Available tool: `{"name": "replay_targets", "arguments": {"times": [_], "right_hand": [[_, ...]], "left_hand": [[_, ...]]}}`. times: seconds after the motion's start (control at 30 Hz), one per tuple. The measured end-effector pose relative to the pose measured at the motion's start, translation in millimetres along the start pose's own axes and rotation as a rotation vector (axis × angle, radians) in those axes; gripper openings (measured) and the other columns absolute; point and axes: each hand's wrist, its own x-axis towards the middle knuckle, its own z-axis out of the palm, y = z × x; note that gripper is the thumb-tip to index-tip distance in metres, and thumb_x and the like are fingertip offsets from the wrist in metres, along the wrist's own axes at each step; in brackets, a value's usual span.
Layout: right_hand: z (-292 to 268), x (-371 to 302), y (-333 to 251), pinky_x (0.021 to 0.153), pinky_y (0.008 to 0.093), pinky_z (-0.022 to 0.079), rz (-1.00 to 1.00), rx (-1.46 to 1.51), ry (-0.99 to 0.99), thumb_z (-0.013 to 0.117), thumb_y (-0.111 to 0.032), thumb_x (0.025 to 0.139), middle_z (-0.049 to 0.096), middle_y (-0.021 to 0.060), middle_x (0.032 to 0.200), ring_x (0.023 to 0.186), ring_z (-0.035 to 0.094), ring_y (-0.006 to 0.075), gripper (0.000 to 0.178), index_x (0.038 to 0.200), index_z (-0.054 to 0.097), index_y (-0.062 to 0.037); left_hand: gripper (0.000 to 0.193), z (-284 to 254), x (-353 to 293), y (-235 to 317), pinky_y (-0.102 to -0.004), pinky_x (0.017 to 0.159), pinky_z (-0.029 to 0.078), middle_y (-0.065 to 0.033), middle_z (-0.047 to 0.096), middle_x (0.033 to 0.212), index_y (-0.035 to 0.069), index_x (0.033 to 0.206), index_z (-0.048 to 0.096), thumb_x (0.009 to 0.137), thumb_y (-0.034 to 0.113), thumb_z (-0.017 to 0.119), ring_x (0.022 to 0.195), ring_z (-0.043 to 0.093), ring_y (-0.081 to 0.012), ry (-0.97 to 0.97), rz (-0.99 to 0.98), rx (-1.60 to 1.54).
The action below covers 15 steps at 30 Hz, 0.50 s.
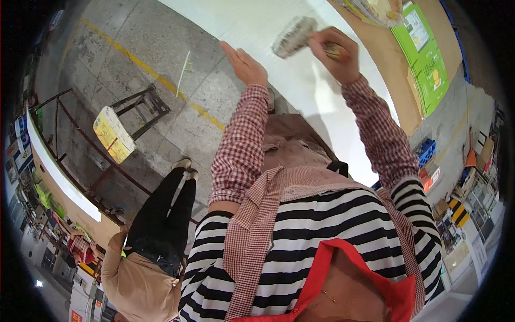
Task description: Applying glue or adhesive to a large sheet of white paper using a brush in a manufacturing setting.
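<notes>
Head view shows a yellow-topped stool (114, 134), a co-worker (142, 279), the left hand (247, 65) extended, fingers together, near a white panel (255, 21), a wide brush (293, 38) over it, gripped by the right hand (339, 58), and green cardboard (422, 60) bearing printed lettering.

Brush (295, 38) bristles smeared by blur; whether they met the white panel (343, 123) could not be told. Handle mostly covered by the right hand (338, 56), its fingertips partly hidden. Left hand (245, 65) overlapped the panel's edge in view; contact unclear, some fingers masked by others. Panel's far end ran out past the top edge, which also cropped a round container (373, 12), contents unclear. Co-worker in tan (145, 279) cut off at the lower edge. Clutter (475, 182) along the right rim too small to sort.
</notes>
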Motion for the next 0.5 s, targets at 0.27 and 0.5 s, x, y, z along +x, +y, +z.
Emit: {"name": "replay_targets", "arguments": {"times": [0.27, 0.5], "right_hand": [[-83.8, -112.4, -21.0, 0.065, 0.0245, 0.048, 0.170, -0.165, -0.155, 0.066, 0.002, 0.075, 0.059, 0.0092, 0.076, 0.073, 0.060, 0.0148, 0.007, 0.079, 0.061, 0.0008], [-158.6, -68.3, -29.6, 0.068, 0.0253, 0.050, 0.468, -0.027, 0.293, 0.061, -0.003, 0.083, 0.063, 0.0054, 0.083, 0.080, 0.060, 0.0128, 0.004, 0.083, 0.062, 0.0012]], "left_hand": [[0.055, 0.9, 5.5, -0.2, -0.0353, 0.113, 0.014, -0.0209, 0.013, 0.148, -0.004, 0.142, 0.011, 0.100, 0.029, 0.021, 0.138, 0.015, -0.0311, 0.034, 0.044, 0.005], [0.050, 0.2, 8.4, -3.9, -0.0331, 0.114, 0.014, -0.0200, 0.013, 0.149, -0.004, 0.142, 0.010, 0.099, 0.017, 0.024, 0.138, 0.015, -0.0293, 0.038, -0.030, -0.102]]}}
